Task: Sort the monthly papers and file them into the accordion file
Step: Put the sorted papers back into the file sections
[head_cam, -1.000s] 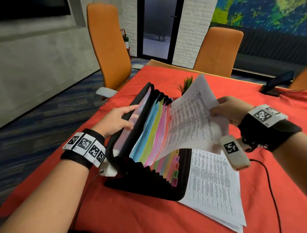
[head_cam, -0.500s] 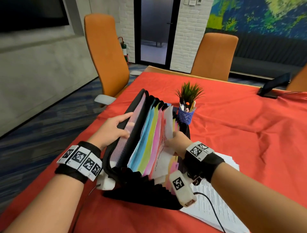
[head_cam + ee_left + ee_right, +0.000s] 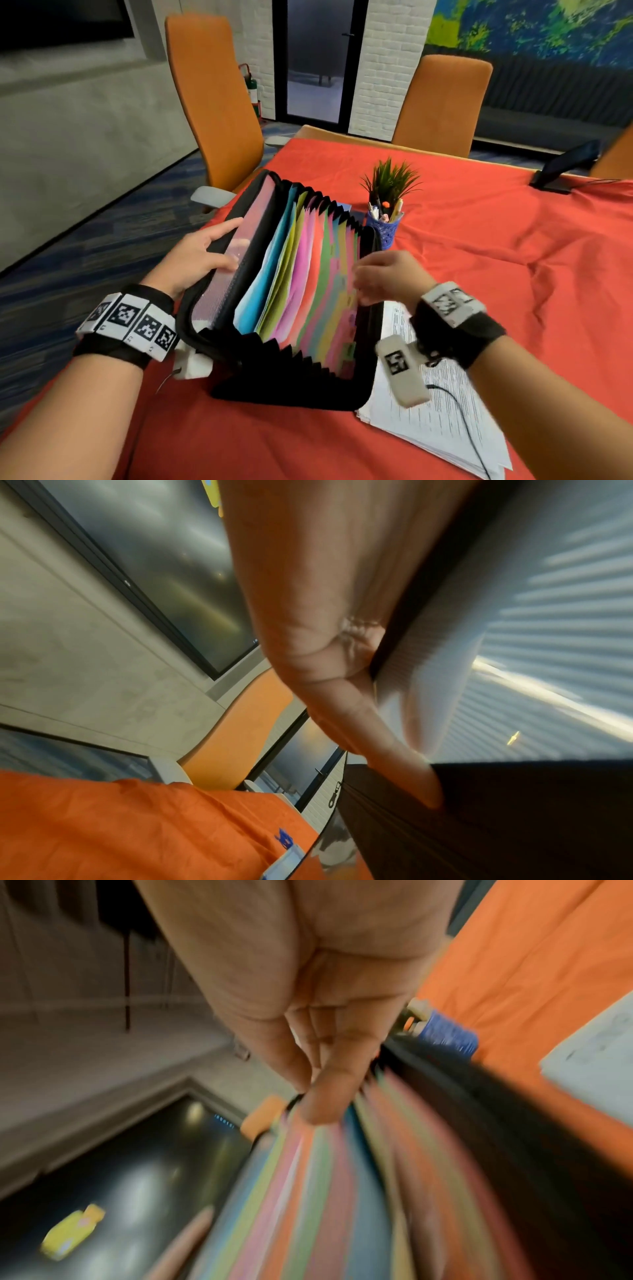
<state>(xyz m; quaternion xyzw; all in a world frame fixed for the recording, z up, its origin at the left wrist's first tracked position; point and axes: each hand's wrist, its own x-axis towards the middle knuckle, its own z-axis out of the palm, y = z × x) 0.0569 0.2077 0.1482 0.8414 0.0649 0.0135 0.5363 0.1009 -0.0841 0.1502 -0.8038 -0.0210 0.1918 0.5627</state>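
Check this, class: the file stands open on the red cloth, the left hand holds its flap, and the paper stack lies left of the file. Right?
One slip: the head view shows the paper stack lying right of the file, not left. The red cloth and the left hand on the flap are as stated.

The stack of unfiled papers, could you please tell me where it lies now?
In the head view, the paper stack lies on the red tablecloth, right of the accordion file.

both arms reach forward, each with a black band and white tags at the wrist. the left hand point(image 3: 198, 260) lies flat with straight fingers and the thumb out. the right hand point(image 3: 387, 277) points down, fingers bent a little and close together.
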